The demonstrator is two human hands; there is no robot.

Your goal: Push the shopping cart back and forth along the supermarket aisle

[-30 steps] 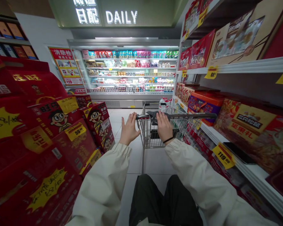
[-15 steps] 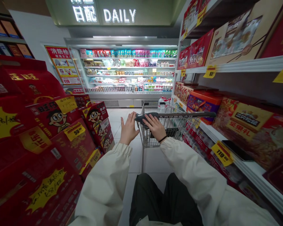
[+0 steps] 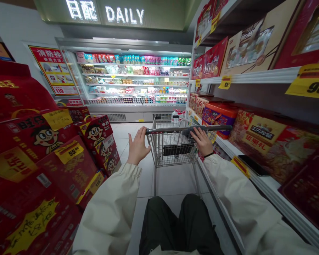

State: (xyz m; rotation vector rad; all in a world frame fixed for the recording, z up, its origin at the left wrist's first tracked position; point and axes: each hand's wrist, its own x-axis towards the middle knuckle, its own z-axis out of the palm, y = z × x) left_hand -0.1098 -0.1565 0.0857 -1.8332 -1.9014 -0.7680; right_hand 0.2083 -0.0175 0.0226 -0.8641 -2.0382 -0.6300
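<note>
The right hand (image 3: 202,141) has been slid along the cart handle (image 3: 170,130), from near the middle out toward the right end, so the two hands are now well apart. The bar is gripped by that hand, with its fingers curled over the top. The left hand (image 3: 138,146) is held open, with the fingers spread and pointing up, at the left end of the bar. It cannot be told if the bar is touched by those fingers. A dark grey cloth (image 3: 187,131) is seen on the bar just beside the right hand, but it is partly hidden.

The shopping cart (image 3: 172,148) stands on the tile floor (image 3: 170,180), in front of the person's legs. Its basket looks bare at the front, though the far end is hard to see. The view has been swung to the right since the last moment, and the white shelf edge (image 3: 271,187) now looks nearer to the right sleeve (image 3: 241,191). A black phone (image 3: 253,165) is lying on that shelf. Red milk boxes (image 3: 95,132) are stacked on the left side of the cart.
</note>
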